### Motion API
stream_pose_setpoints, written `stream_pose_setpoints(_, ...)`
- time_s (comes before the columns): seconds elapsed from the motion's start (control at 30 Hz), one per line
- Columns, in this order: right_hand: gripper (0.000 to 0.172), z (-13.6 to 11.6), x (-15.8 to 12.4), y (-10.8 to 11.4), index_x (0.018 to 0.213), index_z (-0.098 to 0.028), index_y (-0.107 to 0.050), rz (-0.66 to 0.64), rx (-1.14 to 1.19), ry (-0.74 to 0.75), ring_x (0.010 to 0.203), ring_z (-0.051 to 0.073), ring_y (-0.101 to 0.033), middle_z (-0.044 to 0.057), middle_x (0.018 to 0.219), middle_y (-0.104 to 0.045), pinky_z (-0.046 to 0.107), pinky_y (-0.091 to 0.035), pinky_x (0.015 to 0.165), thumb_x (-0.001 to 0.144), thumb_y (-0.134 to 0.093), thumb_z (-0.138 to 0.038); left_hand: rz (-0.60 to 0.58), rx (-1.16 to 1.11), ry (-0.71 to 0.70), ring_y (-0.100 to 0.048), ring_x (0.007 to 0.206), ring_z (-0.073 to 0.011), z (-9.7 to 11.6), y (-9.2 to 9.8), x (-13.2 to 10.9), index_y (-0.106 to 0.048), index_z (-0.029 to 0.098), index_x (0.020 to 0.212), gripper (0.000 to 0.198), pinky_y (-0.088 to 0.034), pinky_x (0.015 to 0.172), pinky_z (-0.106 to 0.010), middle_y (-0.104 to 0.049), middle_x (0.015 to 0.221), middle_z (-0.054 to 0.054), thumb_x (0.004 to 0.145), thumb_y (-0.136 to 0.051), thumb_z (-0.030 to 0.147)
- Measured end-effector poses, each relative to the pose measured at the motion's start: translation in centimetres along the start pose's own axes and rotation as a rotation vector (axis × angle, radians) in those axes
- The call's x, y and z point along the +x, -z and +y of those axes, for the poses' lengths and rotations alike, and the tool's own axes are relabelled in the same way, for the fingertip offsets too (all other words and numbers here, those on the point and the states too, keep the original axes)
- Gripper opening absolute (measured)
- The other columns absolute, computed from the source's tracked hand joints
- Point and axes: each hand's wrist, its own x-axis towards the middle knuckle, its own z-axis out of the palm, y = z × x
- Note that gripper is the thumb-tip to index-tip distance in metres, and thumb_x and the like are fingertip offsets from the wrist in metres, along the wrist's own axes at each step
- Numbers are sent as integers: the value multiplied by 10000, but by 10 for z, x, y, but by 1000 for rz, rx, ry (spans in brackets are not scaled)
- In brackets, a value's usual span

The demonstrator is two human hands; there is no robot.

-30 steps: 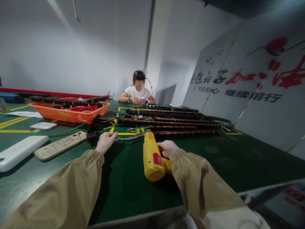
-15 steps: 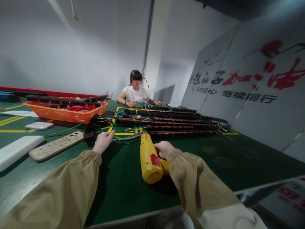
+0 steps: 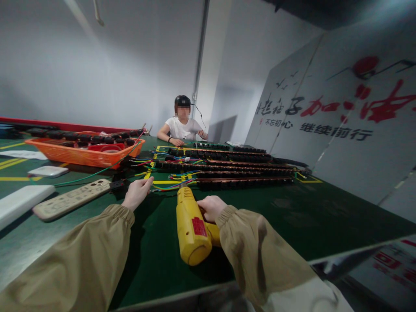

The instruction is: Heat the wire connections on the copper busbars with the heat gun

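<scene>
My right hand [image 3: 212,208] is wrapped round the handle of a yellow heat gun [image 3: 192,227] with a red label. Its nozzle points away from me, toward the coloured wires [image 3: 167,188] at the left end of the nearest black strip [image 3: 247,182]. At the ends of those wires, my left hand [image 3: 137,193] is closed in a pinch; the exact grip is partly hidden by the fingers. Several long black strips with copper-coloured bars lie side by side beyond the heat gun, coloured leads coming out of their left ends.
An orange basket [image 3: 81,156] of black parts stands at the left. Nearer lie a beige power strip [image 3: 73,200], a white box-shaped object [image 3: 24,203] and a smaller white device [image 3: 48,171]. Across the green table [image 3: 260,229] sits a co-worker [image 3: 183,128].
The heat gun has moved left and slightly toward me, its nozzle now nearer my left hand. My left hand stays closed by the wires. The co-worker's hand on the right side has lifted.
</scene>
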Motion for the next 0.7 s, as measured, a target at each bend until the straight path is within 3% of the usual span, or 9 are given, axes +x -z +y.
stream_pose_setpoints(0.13,270,-13,7,3,1025,-141,-566,-59,-34,130,869,152,-580,40,975,-590,352,-493,773,877,-536,-365,9,-7,2,-486,516,-147,-2,-1,1,-462,184,460,549,-306,556,-227,-487,445,-4,797,-338,598)
stream_pose_setpoints(0.47,275,-53,21,19,1017,-142,-570,-28,-71,273,881,156,-576,43,981,-592,359,-486,784,874,-535,-375,22,6,-12,-477,527,-147,7,-1,-1,-483,176,462,552,-305,540,-238,-502,461,-18,770,-323,605)
stream_pose_setpoints(0.7,277,-70,34,24,1035,-143,-566,10,-71,269,895,157,-574,47,1006,-587,367,-485,798,876,-536,-368,-30,-55,60,-582,735,-218,4,-1,3,-674,111,718,594,-368,614,-242,-671,724,-87,703,-359,614)
